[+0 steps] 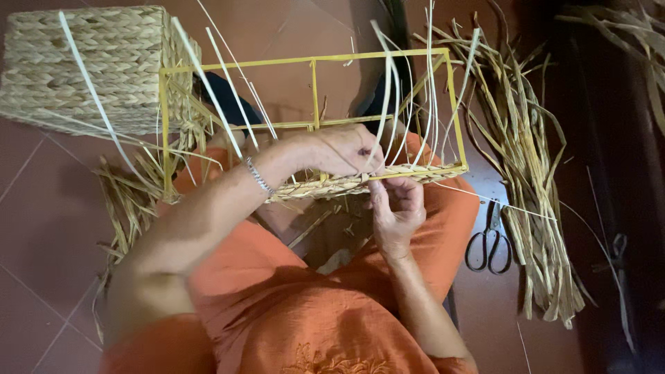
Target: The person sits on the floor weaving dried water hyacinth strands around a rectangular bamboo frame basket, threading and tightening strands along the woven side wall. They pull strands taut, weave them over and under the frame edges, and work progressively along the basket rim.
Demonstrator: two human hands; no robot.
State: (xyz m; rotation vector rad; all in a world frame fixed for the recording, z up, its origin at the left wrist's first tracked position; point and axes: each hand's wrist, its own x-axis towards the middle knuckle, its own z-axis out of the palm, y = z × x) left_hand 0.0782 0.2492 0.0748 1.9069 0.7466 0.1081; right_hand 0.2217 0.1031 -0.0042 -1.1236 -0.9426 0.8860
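We see our left hand (339,151) reaching across from eight o'clock, forearm slanted, a metal bracelet (258,176) on the wrist, its fingers curled closed over the near rail of the yellow wire frame (313,83) and the woven band on it. Our right hand (395,208) rises from five o'clock just below that rail, fingers bent and pinched shut on a pale fibre strand. The frame rests on our lap at the centre, a box-shaped outline of thin yellow rods, open but for a plaited strip of straw (325,185) along its near edge; pale upright strips (388,104) stand from that strip. At ten o'clock sits a finished woven basket (90,66). At three o'clock a bundle of dried straw (533,208) lies on the floor, with black scissors (489,242) just beside it.
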